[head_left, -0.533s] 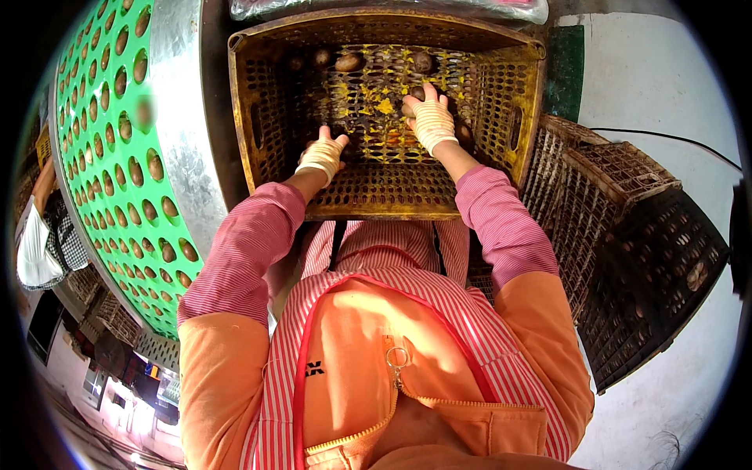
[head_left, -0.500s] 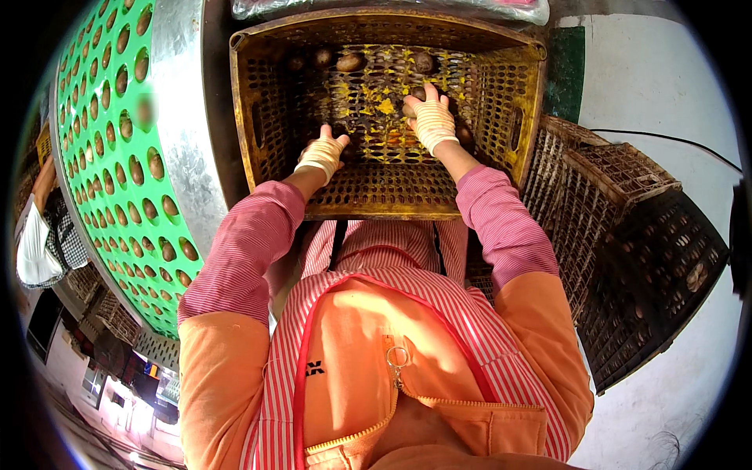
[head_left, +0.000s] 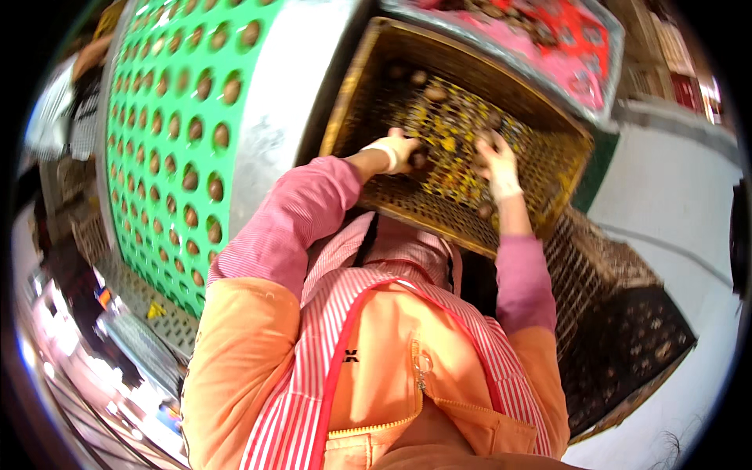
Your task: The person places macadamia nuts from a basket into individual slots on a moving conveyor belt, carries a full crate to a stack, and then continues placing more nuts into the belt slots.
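In the mud-stained yellow plastic crate lie several brown, egg-shaped objects and scattered yellow bits. My left hand, with a pale band round it, is inside the crate's left part, fingers curled on a dark brown egg-shaped object. My right hand, also wrapped, reaches into the right part, its fingers bent round another brown object, somewhat blurred by motion.
To the left, a green perforated panel holds rows of brown ovals beside a metal band. Behind is a lined tray with pink and red material. Dark slatted crates stand at right. Another person's clothing shows far left.
The view has swung, so the crate now looks tilted and shifted rightward, and the red-lined tray shows more. Both hands remain in the crate, their fingers now more curled, with some blur.
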{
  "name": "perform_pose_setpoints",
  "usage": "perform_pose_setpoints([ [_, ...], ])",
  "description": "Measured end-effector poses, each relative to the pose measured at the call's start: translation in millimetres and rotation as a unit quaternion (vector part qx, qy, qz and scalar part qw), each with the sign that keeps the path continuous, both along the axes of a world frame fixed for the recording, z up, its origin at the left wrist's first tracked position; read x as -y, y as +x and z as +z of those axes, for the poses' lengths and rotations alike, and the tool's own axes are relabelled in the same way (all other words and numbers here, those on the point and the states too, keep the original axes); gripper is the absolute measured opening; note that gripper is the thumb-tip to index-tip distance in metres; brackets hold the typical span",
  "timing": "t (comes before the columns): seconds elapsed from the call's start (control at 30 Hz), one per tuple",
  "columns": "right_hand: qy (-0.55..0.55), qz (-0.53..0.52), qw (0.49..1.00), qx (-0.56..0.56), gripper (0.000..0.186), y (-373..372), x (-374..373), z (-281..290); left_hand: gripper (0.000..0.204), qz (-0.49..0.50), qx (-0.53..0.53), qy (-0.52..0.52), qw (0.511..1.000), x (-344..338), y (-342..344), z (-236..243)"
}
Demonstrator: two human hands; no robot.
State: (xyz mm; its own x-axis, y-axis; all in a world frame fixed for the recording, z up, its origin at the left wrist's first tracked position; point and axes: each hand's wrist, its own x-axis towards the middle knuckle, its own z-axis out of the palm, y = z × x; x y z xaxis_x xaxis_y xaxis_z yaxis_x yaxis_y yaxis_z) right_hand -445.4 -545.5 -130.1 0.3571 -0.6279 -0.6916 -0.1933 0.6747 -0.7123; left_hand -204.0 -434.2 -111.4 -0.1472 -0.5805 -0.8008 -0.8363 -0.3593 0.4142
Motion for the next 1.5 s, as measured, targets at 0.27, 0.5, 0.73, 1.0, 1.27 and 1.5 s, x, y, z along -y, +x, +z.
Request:
perform_pose_setpoints([
  [0.27,-0.035,0.147,0.97,0.19,0.075,81,-67,154,0.058,0.446,-0.576,-0.121,0.674,-56,25,136],
  [0.5,-0.14,0.413,0.868,0.239,0.083,240,-141,212,0.062,0.593,-0.598,-0.359,0.403,-186,80,179],
  [0.73,-0.089,0.481,0.826,0.278,0.075,307,-213,209,0.073,0.73,-0.102,-0.53,0.42,-447,116,211],
  [1.0,-0.154,0.441,0.87,0.161,0.068,323,-201,191,0.061,0.811,0.21,-0.289,0.463,-646,102,110],
  [1.27,-0.197,0.361,0.896,0.169,0.075,333,-166,198,0.065,0.73,0.317,-0.003,0.606,-683,200,137],
  [1.5,-0.198,0.418,0.878,0.121,0.075,342,-180,196,0.048,0.617,0.507,-0.091,0.595,-689,268,87],
])
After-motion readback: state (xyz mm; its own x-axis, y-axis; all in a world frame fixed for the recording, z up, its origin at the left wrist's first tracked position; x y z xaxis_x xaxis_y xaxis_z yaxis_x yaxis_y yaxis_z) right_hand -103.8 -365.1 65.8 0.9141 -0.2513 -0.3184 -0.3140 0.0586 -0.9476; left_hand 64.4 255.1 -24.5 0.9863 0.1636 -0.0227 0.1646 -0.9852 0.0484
